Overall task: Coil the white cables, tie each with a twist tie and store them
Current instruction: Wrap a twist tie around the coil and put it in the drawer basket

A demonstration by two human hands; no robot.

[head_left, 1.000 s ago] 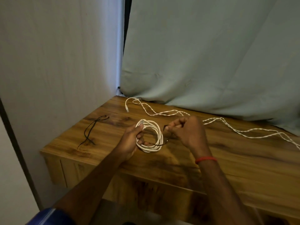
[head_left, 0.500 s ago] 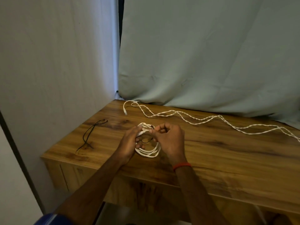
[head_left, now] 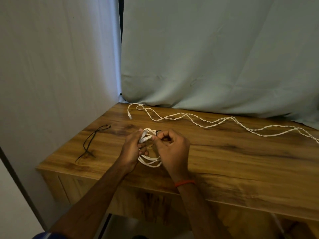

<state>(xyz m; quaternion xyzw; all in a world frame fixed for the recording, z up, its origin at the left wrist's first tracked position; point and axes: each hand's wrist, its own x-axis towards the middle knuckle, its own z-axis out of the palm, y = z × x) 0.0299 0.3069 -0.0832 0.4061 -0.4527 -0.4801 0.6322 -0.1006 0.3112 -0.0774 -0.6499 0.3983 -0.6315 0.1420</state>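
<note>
A coiled white cable point(head_left: 149, 161) rests on the wooden table point(head_left: 233, 161) between my hands. My left hand point(head_left: 132, 150) grips the coil's left side, with the white plug ends poking out by its fingertips. My right hand point(head_left: 172, 150) pinches a black twist tie point(head_left: 158, 132) at the top of the coil. A second white cable point(head_left: 198, 120), twisted and uncoiled, snakes across the far side of the table from left to the right edge.
Spare black twist ties point(head_left: 91, 144) lie on the table's left end. A pale wall point(head_left: 51, 75) stands to the left and a grey-green curtain point(head_left: 215, 57) hangs behind the table. Cabinet fronts sit below the table's front edge.
My right hand has come in from the right to the top of the coil, bringing the black tie against the cable. My left hand has kept its hold on the coil.
</note>
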